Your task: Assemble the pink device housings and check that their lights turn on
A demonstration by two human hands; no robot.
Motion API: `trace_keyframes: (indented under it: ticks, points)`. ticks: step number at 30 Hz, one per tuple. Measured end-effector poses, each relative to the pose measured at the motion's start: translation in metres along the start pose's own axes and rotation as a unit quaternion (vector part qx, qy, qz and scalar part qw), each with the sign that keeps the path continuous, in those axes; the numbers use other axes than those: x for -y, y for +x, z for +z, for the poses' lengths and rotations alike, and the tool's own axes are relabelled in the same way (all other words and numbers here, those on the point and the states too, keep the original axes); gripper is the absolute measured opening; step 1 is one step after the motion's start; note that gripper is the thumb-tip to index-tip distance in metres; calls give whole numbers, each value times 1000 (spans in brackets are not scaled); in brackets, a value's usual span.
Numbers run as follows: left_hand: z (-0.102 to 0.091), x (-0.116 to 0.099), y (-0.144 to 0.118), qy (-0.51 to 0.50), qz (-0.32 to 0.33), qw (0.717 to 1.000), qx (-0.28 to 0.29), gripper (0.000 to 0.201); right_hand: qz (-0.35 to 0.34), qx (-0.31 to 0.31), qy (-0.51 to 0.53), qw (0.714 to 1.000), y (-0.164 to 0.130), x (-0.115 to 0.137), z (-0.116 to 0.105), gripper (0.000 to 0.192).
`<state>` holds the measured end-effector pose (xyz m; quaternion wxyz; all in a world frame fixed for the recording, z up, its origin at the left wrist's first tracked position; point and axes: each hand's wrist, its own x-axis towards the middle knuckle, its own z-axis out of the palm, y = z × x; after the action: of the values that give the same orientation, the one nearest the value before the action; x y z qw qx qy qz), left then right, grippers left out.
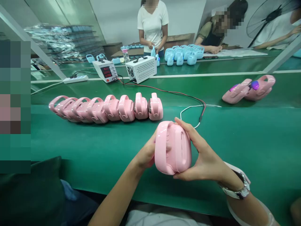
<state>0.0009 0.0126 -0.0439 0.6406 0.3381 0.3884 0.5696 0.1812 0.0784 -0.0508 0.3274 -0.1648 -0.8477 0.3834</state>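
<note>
A glossy pink portable speaker [184,150] with a carrying loop is held up over the green bench, its row of small buttons facing me. My left hand [148,152] grips its left side, with the fingertips partly hidden behind it. Around the right side, my right hand [207,158] is closed, thumb at the near edge and fingers at the far edge. Beyond my hands, a row of similar pink speakers [127,108] stands on the bench to the left. Two more pink speakers [237,91] with purple-lit faces lean together at the far right.
A red and black cable [174,91] and a white cable [188,109] run from a power supply [105,70] towards my hands. Beside it is a white metal box [142,69]. Blue speakers [184,53] and co-workers are across the bench; another person sits at my left.
</note>
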Motion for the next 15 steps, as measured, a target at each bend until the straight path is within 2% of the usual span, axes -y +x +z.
trace_keyframes:
  ticks: [4, 6, 7, 9, 11, 13, 15]
  points:
    - [-6, 15, 7, -62, -58, 996, 24, 64, 21, -9, 15, 1000, -4, -4, 6, 127]
    - [-9, 23, 5, -106, -95, 990, 23, 67, 52, -11, 85, 995, -4, -4, 7, 114]
    - [-10, 25, 3, -121, -105, 987, 17, 69, 73, -15, 144, 987, -3, -4, 7, 100]
    - [-9, 27, 1, -130, -96, 987, 2, 76, 121, -34, 277, 953, -1, -4, 8, 66]
    - [-7, 27, 1, -122, -69, 990, -12, 80, 168, -69, 373, 910, 2, -4, 13, 46]
    - [-5, 27, 2, -109, -49, 993, -21, 81, 208, -107, 415, 879, 4, -4, 21, 44]
    - [-6, 28, 4, -90, -32, 995, -29, 79, 227, -128, 435, 862, 4, -3, 28, 45]
